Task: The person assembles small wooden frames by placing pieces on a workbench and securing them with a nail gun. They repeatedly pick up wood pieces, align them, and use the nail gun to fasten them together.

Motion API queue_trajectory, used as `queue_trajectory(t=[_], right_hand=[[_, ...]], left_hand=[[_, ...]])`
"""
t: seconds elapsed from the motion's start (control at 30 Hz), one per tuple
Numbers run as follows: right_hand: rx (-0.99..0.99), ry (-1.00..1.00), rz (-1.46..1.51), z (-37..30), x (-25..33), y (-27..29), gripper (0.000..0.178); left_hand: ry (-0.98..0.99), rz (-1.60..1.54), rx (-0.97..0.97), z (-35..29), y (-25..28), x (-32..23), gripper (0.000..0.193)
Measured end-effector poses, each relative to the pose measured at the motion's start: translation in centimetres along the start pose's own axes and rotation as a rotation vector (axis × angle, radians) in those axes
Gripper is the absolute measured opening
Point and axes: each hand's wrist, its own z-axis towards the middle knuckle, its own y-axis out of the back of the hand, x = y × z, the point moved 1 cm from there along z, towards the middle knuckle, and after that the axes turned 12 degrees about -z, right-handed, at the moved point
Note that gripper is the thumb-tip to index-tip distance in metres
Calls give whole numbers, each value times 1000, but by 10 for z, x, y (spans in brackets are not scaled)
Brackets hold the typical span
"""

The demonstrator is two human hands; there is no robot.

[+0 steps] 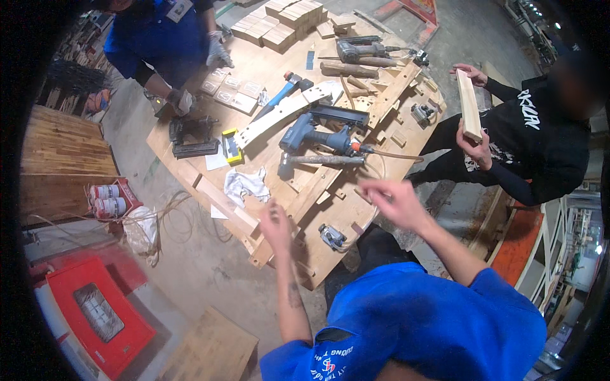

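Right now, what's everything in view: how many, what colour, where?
Table: one, pale wood, centre
Nail guns: three, dark and blue-grey, on table
Hammers: two, one blue-handled, on table
Curved board: one, pale, mid-table
Wood blocks: many, pale, table's far end
Small tool: one, yellow, left of curved board
Cloth: one, white, table's near left
Metal clamps: two, silvery, table's right side
Tins: two, white and red, left of table
Co-workers: two, blue- and black-clad, top left and right
Left hand and right hand: two, bare, table's near side
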Motion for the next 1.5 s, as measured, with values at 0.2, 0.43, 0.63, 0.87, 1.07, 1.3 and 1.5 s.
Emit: queue_trajectory(t=[0.2,0.43,0.63,0.87,1.07,1.3,1.5], right_hand=[[-13,116,140,149,-5,11,25],[428,261,213,112,18,-74,25],[836,325,85,44,31,-147,28],[893,414,-218,-53,60,-235,31],[962,222,-479,-225,76,-344,35],[1319,174,-946,-338,89,-451,38],[1215,126,-681,-330,111,-444,40]], left_hand=[[81,49,-192,-103,-32,8,28],[544,-57,-802,-219,15,37,30],[1096,109,-716,-333,70,106,51],[1471,117,-966,-537,211,176,60],[1435,253,-1464,-697,445,368,72],[1618,429,-1648,-781,530,588,92],[440,-1122,-1621,-780,526,492,63]])
